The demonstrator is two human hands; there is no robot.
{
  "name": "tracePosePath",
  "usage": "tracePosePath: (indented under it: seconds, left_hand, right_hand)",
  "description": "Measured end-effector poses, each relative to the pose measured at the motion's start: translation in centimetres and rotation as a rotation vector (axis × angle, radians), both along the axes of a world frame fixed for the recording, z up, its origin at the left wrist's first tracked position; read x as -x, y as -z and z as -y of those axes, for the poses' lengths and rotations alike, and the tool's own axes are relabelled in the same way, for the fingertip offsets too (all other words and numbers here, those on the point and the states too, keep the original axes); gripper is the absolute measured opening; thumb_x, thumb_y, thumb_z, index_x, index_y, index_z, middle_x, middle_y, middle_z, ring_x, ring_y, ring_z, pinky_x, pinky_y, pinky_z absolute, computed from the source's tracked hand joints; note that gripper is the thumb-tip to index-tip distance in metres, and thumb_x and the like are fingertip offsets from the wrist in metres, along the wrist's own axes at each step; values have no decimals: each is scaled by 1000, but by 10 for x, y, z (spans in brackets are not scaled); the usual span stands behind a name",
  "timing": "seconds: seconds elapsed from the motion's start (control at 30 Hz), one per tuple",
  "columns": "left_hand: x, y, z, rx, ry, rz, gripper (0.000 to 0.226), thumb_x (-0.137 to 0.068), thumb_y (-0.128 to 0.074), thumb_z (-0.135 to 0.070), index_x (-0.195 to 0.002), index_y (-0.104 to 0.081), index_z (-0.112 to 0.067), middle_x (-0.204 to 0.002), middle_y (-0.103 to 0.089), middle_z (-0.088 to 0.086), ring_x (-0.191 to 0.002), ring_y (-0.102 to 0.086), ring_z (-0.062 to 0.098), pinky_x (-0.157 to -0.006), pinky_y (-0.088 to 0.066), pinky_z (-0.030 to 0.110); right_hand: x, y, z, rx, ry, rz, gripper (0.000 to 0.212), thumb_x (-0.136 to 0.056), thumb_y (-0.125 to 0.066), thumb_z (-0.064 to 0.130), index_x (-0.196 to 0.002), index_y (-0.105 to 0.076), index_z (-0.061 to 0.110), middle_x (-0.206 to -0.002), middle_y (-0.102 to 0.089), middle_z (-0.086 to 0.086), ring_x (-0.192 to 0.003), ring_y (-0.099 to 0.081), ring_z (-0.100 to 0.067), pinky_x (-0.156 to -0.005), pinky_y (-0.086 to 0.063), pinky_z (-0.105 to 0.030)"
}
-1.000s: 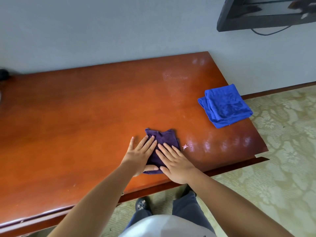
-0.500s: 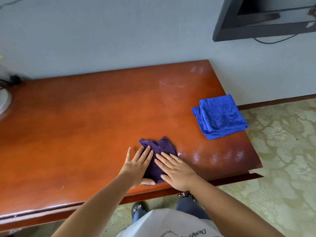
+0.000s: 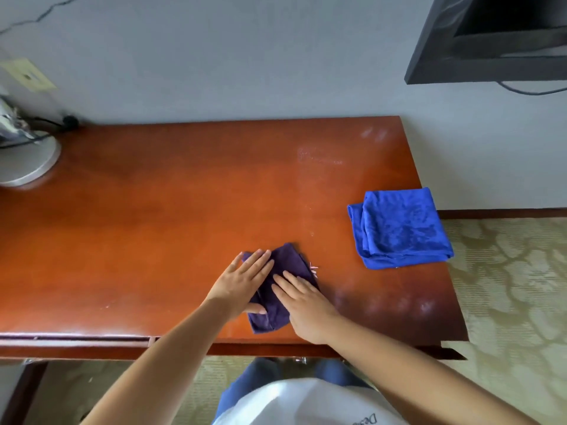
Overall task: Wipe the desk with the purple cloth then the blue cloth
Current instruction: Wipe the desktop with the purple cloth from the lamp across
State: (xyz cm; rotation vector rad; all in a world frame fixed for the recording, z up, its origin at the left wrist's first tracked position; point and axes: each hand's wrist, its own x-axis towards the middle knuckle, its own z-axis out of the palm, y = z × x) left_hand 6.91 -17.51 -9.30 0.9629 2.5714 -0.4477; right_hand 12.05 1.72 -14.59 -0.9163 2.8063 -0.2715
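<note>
Both bare forearms are stretched forward and converge toward the middle. The left hand (image 3: pixel 242 283) is laid flat, palm down, fingers (image 3: pixel 260 261) straight and slightly spread. The right hand (image 3: pixel 306 305) is laid flat just beside it, fingers extended, angled toward the left.

The desk (image 3: pixel 171 216) is reddish wood with a glossy varnish — hazy, dull smears show toward its right side. The purple cloth (image 3: pixel 288 265) at lower centre looks thin, matt and creased; the blue cloth (image 3: pixel 402 228) at right is plush, faintly sheeny microfibre. At the left edge, a lamp base (image 3: pixel 33 164) — smooth, pale, satin
</note>
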Motion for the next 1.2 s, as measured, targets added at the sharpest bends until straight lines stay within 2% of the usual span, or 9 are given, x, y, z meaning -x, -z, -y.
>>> tracePosePath:
  seconds: [0.03,0.1,0.37,0.5,0.67,0.87,1.0,1.1,1.2]
  left_hand:
    - [2,-1,-2,39,10,55,106,-82,-44,-74,-146,17,-13,-154,22,4,-144,17,18,-117,6,42]
    - [6,1,-5,63,2,118,104,-85,-42,-71,-148,21,-16,-156,25,1,-145,19,18,-117,8,41]
    - [6,6,-8,26,3,74,110,-79,-48,-75,-153,11,-19,-162,2,6,-147,-6,25,-118,-7,51]
    - [11,7,-9,15,53,35,114,-75,-50,-78,-154,6,-18,-161,0,8,-145,-10,28,-117,-6,54]
    - [15,12,-10,13,151,36,117,-77,-43,-79,-152,11,-8,-159,21,8,-147,15,22,-117,7,46]
    - [13,14,-15,-47,90,96,104,-81,-31,-81,-153,8,-17,-161,12,6,-148,4,24,-118,-4,52]
    - [18,10,-24,-73,65,17,84,-93,-22,-68,-154,0,-15,-161,-4,9,-145,-11,27,-118,-7,48]
    - [18,13,-31,-119,15,23,84,-96,-23,-64,-153,1,-7,-161,4,11,-148,2,26,-121,0,41]
    - [21,13,-40,-157,-12,68,86,-97,-27,-61,-151,4,-1,-160,15,11,-148,12,22,-121,3,36]
  right_hand:
    - [-5,0,6,2,55,9,68,-74,-71,21,-138,-50,7,-148,-42,-10,-139,-37,-26,-113,-25,-40]
    - [-13,0,14,18,159,2,72,-59,-82,24,-126,-62,8,-137,-55,-9,-128,-51,-24,-104,-43,-36]
    - [-31,-6,34,55,615,-36,70,-42,-92,11,-108,-70,0,-116,-67,-11,-108,-66,-22,-80,-55,-27]
    - [-35,-10,54,-51,698,-25,64,-50,-91,18,-107,-71,-1,-113,-68,-17,-109,-65,-31,-88,-54,-39]
    - [-29,-4,67,-102,803,18,55,-73,-78,25,-116,-64,-7,-123,-62,-24,-118,-58,-37,-95,-51,-47]
    - [-20,-2,40,-99,693,31,64,-72,-80,29,-122,-60,-5,-130,-57,-22,-123,-54,-36,-94,-50,-47]
    - [-2,-6,-3,-197,497,37,62,-93,-31,39,-137,-48,0,-147,-43,-14,-138,-38,-25,-109,-32,-39]
    - [20,-22,-25,-324,317,97,73,-89,4,44,-153,-9,10,-161,0,-3,-148,1,-17,-117,2,-31]
    - [29,-29,-18,-332,343,57,58,-102,-21,35,-154,-7,12,-162,0,1,-148,-1,-19,-119,-5,-34]
